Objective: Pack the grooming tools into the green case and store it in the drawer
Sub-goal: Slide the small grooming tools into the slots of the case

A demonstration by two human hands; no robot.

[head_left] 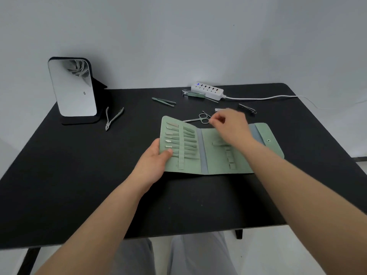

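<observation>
The green case lies unfolded on the black table, with several slim tools in loops on its left panel. My left hand grips the case's left edge, thumb on top. My right hand hovers blurred over the case's far edge, fingertips curled just beside the small scissors; it holds nothing I can see. Loose on the table are green tweezers, a cuticle nipper, a nail clipper and another clipper. No drawer shows.
A standing mirror is at the back left. A white power strip with its cable runs along the back right edge. A small pale item lies partly hidden behind my right hand.
</observation>
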